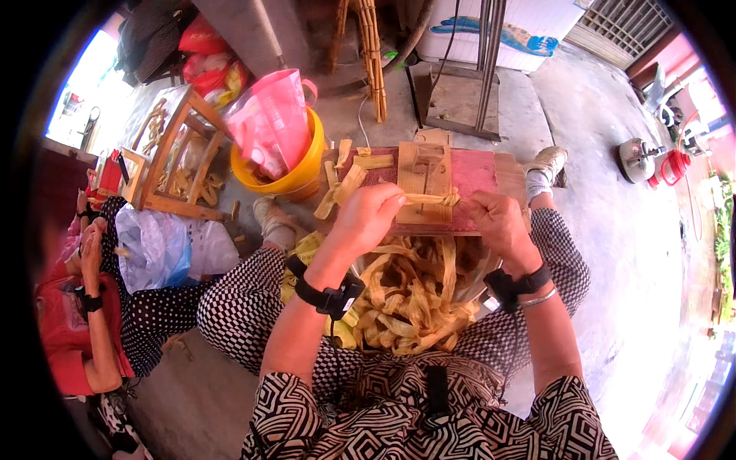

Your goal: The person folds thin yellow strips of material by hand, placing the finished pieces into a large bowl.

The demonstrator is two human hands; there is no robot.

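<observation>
Between my two fists a pale yellow strip of dried plant fibre (428, 199) is stretched, with a knot near its right end. My left hand (371, 215) grips one end, and my right hand (499, 221) grips the other just past the knot. Both hands are above a low wooden bench (510, 172) topped with red cloth and a slotted wooden board (424, 167). Short flat fibre pieces (348, 184) lie at the bench's left side. A heap of long, curled fibre strips (408, 316) fills the space between my lap and the bench.
A yellow bucket (307, 178) holding a pink bag (273, 129) stands left of the bench. Beyond it is a wooden stool frame (172, 195). A co-worker (86, 322) sits at the far left with plastic bags (152, 247). A metal kettle (635, 161) stands on the floor at right.
</observation>
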